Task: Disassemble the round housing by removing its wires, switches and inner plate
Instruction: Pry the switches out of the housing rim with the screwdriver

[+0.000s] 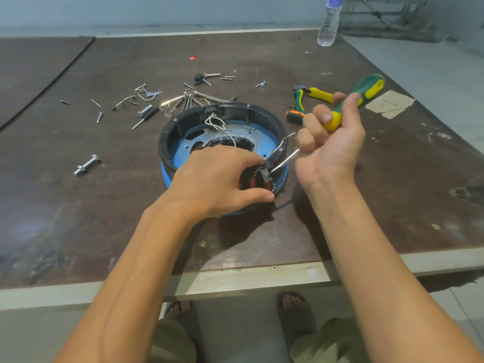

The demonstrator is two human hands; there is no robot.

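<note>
Surface: dark brown board point(262, 244), scuffed and stained, with a pale strip along its near edge.
Second panel: similar dark board point(31, 64) at the far left.
Wall: plain pale grey-blue point(157, 9), behind the far edge.
Floor: light grey tiles point(432, 61) at the right.
Metal frame: grey bars point(387, 11), top right, blurred.
Light: soft and even.

Left hand point(220, 179) pinches a switch point(264, 176) at the round housing point(262, 113); right hand point(330, 142) grips a screwdriver point(364, 91).
</note>
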